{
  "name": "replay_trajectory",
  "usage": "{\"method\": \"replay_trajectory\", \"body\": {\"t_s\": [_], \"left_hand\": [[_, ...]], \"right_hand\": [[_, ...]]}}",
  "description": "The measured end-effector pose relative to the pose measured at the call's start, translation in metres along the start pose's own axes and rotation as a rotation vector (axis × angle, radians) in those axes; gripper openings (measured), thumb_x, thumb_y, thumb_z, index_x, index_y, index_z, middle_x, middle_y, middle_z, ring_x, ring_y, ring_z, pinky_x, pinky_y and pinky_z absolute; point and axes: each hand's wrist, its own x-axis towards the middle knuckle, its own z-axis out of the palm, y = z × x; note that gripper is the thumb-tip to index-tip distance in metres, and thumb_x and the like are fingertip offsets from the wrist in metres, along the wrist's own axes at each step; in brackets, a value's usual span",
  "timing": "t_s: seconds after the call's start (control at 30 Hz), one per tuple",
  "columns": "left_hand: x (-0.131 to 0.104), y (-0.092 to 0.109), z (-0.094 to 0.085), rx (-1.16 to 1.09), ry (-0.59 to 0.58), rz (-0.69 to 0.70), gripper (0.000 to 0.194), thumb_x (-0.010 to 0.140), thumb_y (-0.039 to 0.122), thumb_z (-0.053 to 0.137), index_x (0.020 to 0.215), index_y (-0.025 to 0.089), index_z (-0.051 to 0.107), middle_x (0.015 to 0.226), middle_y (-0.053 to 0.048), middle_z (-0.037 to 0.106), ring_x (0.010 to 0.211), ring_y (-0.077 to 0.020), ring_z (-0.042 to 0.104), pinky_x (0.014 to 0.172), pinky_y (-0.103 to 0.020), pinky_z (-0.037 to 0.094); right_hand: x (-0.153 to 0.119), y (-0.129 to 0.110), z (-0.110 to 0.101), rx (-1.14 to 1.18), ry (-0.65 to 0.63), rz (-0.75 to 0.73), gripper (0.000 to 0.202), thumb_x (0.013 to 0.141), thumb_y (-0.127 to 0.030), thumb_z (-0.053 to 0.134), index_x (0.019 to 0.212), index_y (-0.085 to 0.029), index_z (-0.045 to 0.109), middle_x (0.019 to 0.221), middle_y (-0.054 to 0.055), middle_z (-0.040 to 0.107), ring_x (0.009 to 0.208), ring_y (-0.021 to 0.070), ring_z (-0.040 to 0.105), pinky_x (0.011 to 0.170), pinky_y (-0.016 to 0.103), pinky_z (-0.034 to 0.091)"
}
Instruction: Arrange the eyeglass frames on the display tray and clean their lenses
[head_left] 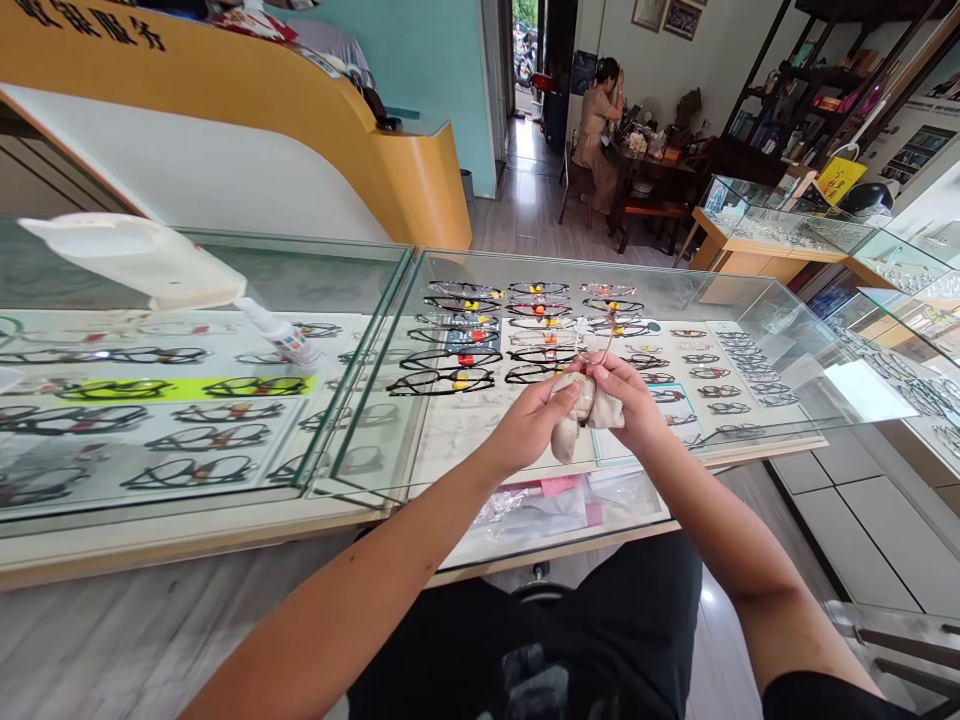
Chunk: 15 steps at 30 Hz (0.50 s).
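Observation:
Above the glass display case, my left hand (527, 425) is closed on a pale beige cloth (568, 440), with the thumb pressed on its top. My right hand (636, 402) is closed beside it, gripping the same bunched cloth and a pair of thin-framed eyeglasses (610, 330). The thin temples of the eyeglasses stick up past my fingers. Cloth and fingers hide most of the lenses. Just beyond my hands, rows of eyeglasses (536, 308) with small yellow and red tags lie on the case.
A second glass case (360, 400) adjoins on the left, with a white lamp-like device (142, 262) above it. A curved yellow counter (420, 175) stands behind. Far back, a person (598, 125) sits at a dark table (660, 170). More display cases (772, 230) line the right.

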Motion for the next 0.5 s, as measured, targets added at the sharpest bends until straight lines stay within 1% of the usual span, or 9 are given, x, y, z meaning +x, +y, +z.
{"method": "replay_trajectory", "body": {"t_s": [0.1, 0.17, 0.2, 0.3, 0.37, 0.5], "left_hand": [[0.0, 0.003, -0.003, -0.003, -0.077, -0.01, 0.06, 0.086, 0.073, 0.077, 0.101, 0.016, 0.072, 0.086, -0.004, 0.067, 0.079, -0.0168, 0.058, 0.071, -0.027, 0.05], [0.0, 0.005, -0.003, -0.002, -0.093, -0.003, 0.058, 0.083, 0.066, 0.081, 0.107, 0.014, 0.072, 0.096, -0.006, 0.068, 0.083, -0.0165, 0.058, 0.074, -0.027, 0.05], [0.0, 0.005, -0.002, 0.0, -0.089, 0.0, 0.057, 0.081, 0.064, 0.083, 0.109, 0.014, 0.072, 0.097, -0.006, 0.067, 0.083, -0.0163, 0.057, 0.073, -0.027, 0.049], [0.0, 0.005, 0.001, 0.027, -0.056, -0.006, 0.057, 0.078, 0.063, 0.085, 0.104, 0.015, 0.07, 0.086, -0.003, 0.063, 0.074, -0.0148, 0.053, 0.066, -0.026, 0.046], [0.0, 0.004, 0.003, 0.066, -0.011, 0.007, 0.057, 0.077, 0.068, 0.084, 0.097, 0.016, 0.069, 0.078, -0.001, 0.061, 0.07, -0.0146, 0.051, 0.063, -0.025, 0.044], [-0.003, 0.005, 0.007, 0.095, 0.078, 0.083, 0.061, 0.08, 0.078, 0.078, 0.084, 0.018, 0.066, 0.072, -0.001, 0.06, 0.07, -0.0157, 0.051, 0.063, -0.026, 0.044]], "right_hand": [[0.002, -0.001, -0.003, 0.029, 0.007, 0.004, 0.038, 0.069, -0.049, 0.097, 0.083, -0.025, 0.071, 0.094, 0.001, 0.075, 0.085, 0.0173, 0.067, 0.081, 0.03, 0.057], [0.003, 0.0, -0.004, 0.033, 0.014, 0.012, 0.038, 0.07, -0.05, 0.096, 0.083, -0.025, 0.07, 0.093, 0.001, 0.074, 0.087, 0.0187, 0.068, 0.081, 0.031, 0.057], [0.004, 0.0, -0.004, 0.035, 0.017, 0.018, 0.039, 0.07, -0.05, 0.096, 0.083, -0.025, 0.069, 0.093, 0.002, 0.073, 0.089, 0.0196, 0.068, 0.083, 0.032, 0.057], [0.004, 0.003, -0.004, 0.043, 0.013, 0.03, 0.041, 0.069, -0.051, 0.096, 0.083, -0.025, 0.067, 0.096, 0.002, 0.073, 0.095, 0.0216, 0.069, 0.088, 0.034, 0.058], [0.003, 0.005, -0.002, 0.035, -0.003, 0.023, 0.043, 0.069, -0.053, 0.097, 0.081, -0.025, 0.066, 0.098, 0.003, 0.074, 0.095, 0.0211, 0.068, 0.088, 0.035, 0.058], [-0.001, 0.007, 0.003, 0.018, -0.025, 0.004, 0.044, 0.071, -0.055, 0.097, 0.081, -0.025, 0.066, 0.106, 0.003, 0.075, 0.092, 0.0183, 0.067, 0.087, 0.032, 0.057]]}}
